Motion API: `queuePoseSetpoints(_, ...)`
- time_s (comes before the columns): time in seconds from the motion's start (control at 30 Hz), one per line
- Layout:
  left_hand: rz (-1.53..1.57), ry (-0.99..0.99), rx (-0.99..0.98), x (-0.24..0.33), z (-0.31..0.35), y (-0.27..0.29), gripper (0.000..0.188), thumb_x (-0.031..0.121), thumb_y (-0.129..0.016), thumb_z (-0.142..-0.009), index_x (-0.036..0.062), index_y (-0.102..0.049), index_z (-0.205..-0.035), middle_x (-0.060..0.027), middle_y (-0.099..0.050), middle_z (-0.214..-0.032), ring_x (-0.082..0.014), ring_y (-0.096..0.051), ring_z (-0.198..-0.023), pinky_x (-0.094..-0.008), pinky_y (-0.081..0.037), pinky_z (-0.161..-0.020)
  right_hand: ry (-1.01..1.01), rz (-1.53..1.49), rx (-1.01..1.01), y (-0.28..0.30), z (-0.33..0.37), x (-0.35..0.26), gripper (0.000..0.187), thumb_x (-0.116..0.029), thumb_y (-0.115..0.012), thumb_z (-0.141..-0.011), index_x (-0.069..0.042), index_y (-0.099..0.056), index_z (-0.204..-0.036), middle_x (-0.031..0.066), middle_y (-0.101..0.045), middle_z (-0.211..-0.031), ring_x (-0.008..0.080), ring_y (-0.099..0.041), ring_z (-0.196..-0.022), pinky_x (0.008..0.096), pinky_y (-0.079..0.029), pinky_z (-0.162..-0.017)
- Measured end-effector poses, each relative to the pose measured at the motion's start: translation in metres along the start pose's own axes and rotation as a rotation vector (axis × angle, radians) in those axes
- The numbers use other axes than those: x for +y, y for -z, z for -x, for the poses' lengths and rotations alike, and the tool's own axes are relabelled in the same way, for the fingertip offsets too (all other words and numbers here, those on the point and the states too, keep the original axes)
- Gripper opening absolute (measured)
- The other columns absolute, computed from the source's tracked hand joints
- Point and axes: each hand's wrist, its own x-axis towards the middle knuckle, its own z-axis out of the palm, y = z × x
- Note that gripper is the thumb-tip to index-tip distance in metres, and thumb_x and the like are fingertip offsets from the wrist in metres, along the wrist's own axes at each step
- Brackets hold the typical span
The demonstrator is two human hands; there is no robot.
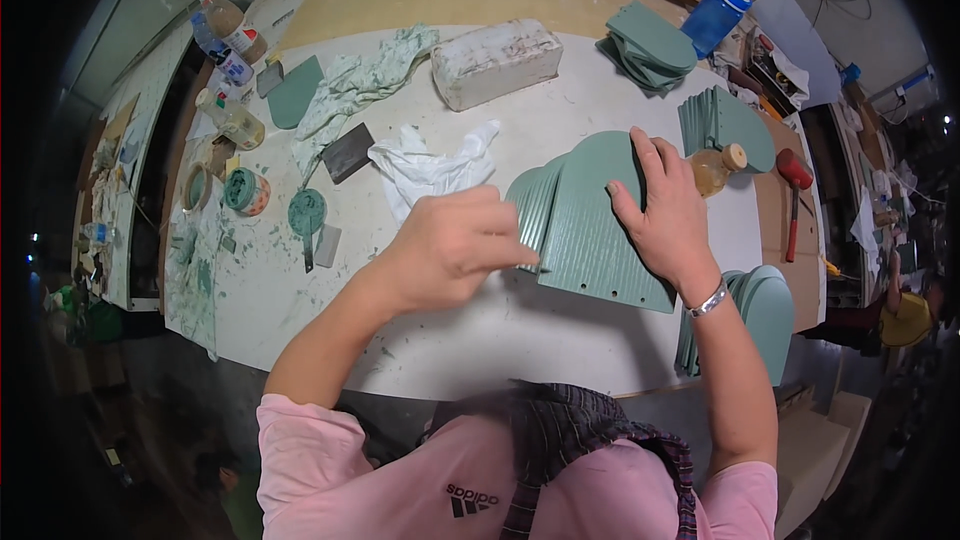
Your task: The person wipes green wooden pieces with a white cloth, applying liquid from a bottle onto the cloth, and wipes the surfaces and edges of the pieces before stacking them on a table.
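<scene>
A fanned stack of thin green panels with rounded tops (590, 225) lies in front of me, a row of small holes along the near edge of the top one. My right hand (668, 210) rests on the top panel's right side, thumb apart from the fingers. At the stack's left edge is my left hand (445, 252), its fingers curled in and one fingertip close to the near left corner. Whatever those curled fingers may hold is hidden. Just beyond my right hand stands a small bottle with amber contents (712, 170).
More green panels lie in piles at the far right (650, 45), right (735, 130) and near right (765, 315). A white-smeared block (497, 62), white cloth (435, 165), dark sanding block (348, 153) and green-coated scraper (307, 215) lie leftward. A red mallet (793, 175) is rightmost.
</scene>
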Motion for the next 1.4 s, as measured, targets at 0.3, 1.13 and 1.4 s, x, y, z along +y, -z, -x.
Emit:
queuePoseSetpoints(0.3,-0.074,-0.036,0.018,-0.004,0.002,-0.002,0.027,-0.002,-0.069,-0.061,0.0106,-0.075,-0.085,-0.0009,-0.06,-0.073,-0.0214,-0.056,-0.068,-0.0327,-0.044,-0.057,0.009,0.001,0.007,-0.001,0.0,0.0,0.066,-0.037,-0.064,-0.086,-0.009,-0.043,-0.143,0.0194,-0.051,-0.13,0.037,-0.05,-0.114,0.0458,-0.045,-0.096)
queuePoseSetpoints(1.13,-0.05,-0.095,-0.059,0.002,0.006,-0.006,0.02,0.006,-0.067,-0.064,0.0131,-0.071,-0.082,0.0018,-0.056,-0.071,-0.0217,-0.055,-0.068,-0.0342,-0.045,-0.053,0.026,0.004,0.027,-0.001,0.0,0.002,0.066,-0.036,-0.065,-0.086,-0.007,-0.044,-0.142,0.0197,-0.051,-0.13,0.0371,-0.051,-0.112,0.0453,-0.045,-0.096)
queuePoseSetpoints(1.4,0.361,0.513,0.099,-0.014,0.026,-0.01,0.007,0.002,-0.069,-0.077,-0.0005,-0.069,-0.084,-0.0068,-0.058,-0.072,-0.0177,-0.054,-0.067,-0.0305,-0.041,-0.061,0.019,-0.01,0.023,0.0,0.001,0.005,0.066,-0.036,-0.064,-0.086,-0.007,-0.044,-0.141,0.0198,-0.051,-0.129,0.0374,-0.051,-0.112,0.0455,-0.045,-0.096)
